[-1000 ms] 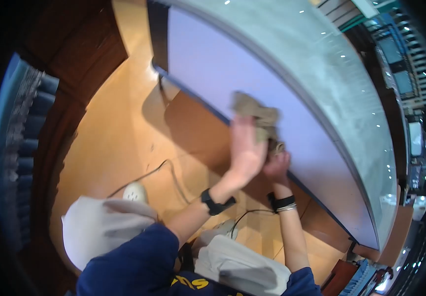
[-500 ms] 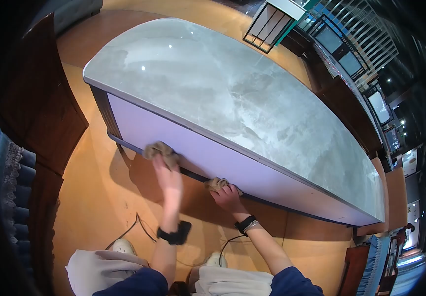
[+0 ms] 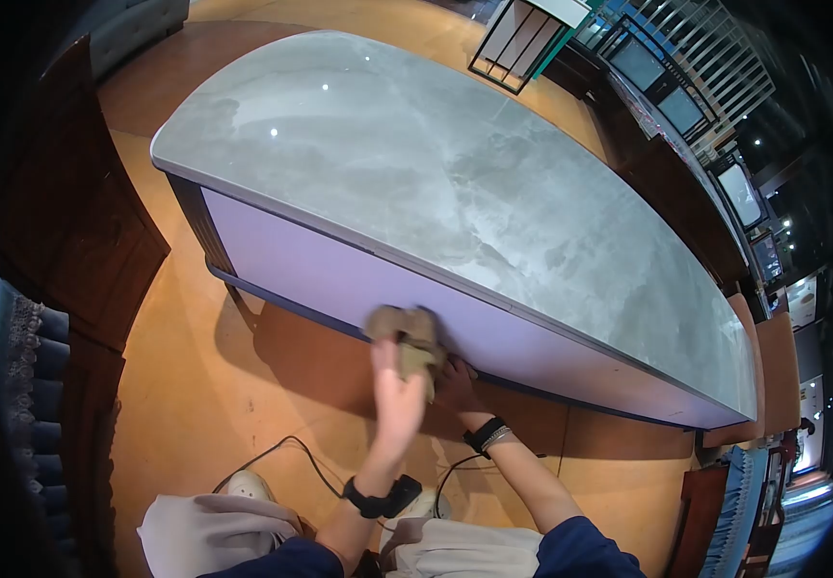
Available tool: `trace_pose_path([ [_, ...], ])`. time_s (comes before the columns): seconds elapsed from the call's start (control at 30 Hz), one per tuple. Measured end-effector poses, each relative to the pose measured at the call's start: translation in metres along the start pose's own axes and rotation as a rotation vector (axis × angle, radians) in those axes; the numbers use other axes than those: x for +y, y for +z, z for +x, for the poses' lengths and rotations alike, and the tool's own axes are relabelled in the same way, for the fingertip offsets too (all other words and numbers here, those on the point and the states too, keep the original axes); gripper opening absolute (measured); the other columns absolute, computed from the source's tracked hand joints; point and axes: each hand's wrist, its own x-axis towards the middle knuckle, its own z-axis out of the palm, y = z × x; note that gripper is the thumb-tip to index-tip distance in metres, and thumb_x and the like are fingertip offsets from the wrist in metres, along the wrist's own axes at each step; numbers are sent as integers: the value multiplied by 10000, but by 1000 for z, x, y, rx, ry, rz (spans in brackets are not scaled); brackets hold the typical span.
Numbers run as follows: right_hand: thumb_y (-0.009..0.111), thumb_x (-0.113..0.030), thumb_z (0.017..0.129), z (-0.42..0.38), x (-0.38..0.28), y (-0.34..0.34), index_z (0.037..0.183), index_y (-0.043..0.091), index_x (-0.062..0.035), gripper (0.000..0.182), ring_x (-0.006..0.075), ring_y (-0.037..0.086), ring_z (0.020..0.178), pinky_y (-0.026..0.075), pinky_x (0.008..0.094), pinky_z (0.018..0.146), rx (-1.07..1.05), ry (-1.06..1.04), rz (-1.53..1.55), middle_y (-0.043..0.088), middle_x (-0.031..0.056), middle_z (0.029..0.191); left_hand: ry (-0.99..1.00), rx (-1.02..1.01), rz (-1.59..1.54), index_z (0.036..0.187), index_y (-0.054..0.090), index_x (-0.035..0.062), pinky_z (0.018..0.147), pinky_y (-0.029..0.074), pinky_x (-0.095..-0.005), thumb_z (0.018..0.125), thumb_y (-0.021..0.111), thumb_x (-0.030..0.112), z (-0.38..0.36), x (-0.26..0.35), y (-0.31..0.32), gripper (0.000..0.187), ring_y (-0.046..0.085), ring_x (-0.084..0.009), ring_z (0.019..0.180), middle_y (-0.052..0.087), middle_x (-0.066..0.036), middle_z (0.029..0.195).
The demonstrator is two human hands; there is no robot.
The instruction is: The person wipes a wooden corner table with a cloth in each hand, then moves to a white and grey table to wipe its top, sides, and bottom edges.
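Note:
My left hand (image 3: 399,393) grips a brown cloth (image 3: 399,323) against the pale lilac front panel (image 3: 286,255) of a long cabinet, near its lower edge. Both the hand and the cloth are slightly blurred. Just to the right, my right hand (image 3: 458,385) is low on the same panel, its fingers partly hidden. A second, olive-brown cloth (image 3: 418,362) shows between the two hands and overlaps the first, so their border is hard to make out. Above the panel lies the cabinet's glossy grey marbled top (image 3: 416,164).
Dark wooden furniture (image 3: 74,202) stands close on the left. A black cable (image 3: 291,443) runs over the orange floor (image 3: 180,414) by my shoes. At the back is a black-barred stand (image 3: 513,48); brown chairs (image 3: 776,371) stand at the cabinet's right end.
My left hand has slid its cloth rightward along the panel, up beside my right hand, and now partly covers the other cloth. My right hand has barely moved.

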Motion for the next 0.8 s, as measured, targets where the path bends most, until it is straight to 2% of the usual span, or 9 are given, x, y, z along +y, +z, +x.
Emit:
trace_pose_path([
  [0.03,577,-242,774,7,-2,-4,944,669,-159,211,215,511,1008,433,393,847,42,0,-40,593,34,1020,28,134,-100,1400,240,-81,1107,229,-349,831,492,-26,11,-8,-10,624,280,-255,1345,265,-190,1457],
  [0.1,580,-229,780,23,-5,-13,867,659,-195,122,175,518,932,444,346,793,110,-8,-134,579,-18,945,97,378,-30,1401,247,-70,1097,251,-355,847,490,-12,40,7,-37,608,325,-261,1319,309,-186,1438],
  [0.13,580,-229,780,24,-4,-15,867,659,-195,122,175,518,932,444,346,793,113,-12,-133,579,-18,945,66,463,10,1393,269,-68,1082,272,-345,850,487,-2,57,10,-54,588,354,-255,1298,336,-183,1422],
  [0.2,574,-231,793,23,-5,-16,817,642,-212,75,164,516,917,441,330,776,80,-21,-184,574,-29,924,177,576,108,1359,318,-87,1067,283,-336,844,477,6,92,18,-78,547,382,-263,1277,394,-191,1378],
  [0.27,573,-231,795,23,-8,-15,807,637,-221,66,163,515,915,439,325,771,77,0,-184,574,-31,923,193,579,120,1358,321,-89,1069,278,-338,840,459,3,115,38,-86,544,361,-269,1291,376,-194,1387],
  [0.4,572,-233,793,19,-7,-9,811,639,-236,70,166,516,912,437,332,778,67,0,-209,575,-26,932,297,627,213,1330,363,-69,1096,228,-413,802,465,-5,117,50,-82,541,269,-374,1336,301,-250,1411],
  [0.53,576,-235,789,19,-9,-7,836,651,-235,89,179,519,913,441,352,787,117,19,-161,579,-11,939,429,430,557,1313,402,-41,1059,251,-488,744,545,1,80,44,-46,589,305,-463,1265,289,-300,1373],
  [0.73,593,-253,767,22,-9,-19,945,655,-158,211,220,521,937,450,403,791,51,10,-150,575,46,994,432,171,539,1120,550,-5,953,359,-488,696,635,35,31,55,-2,434,406,-455,1121,364,-277,1262],
  [0.8,587,-256,768,27,-11,-29,974,646,-111,259,228,505,979,447,416,796,45,47,-127,572,58,1034,476,91,458,1118,541,-27,956,356,-459,684,608,10,22,49,4,441,419,-453,1105,388,-278,1228],
])
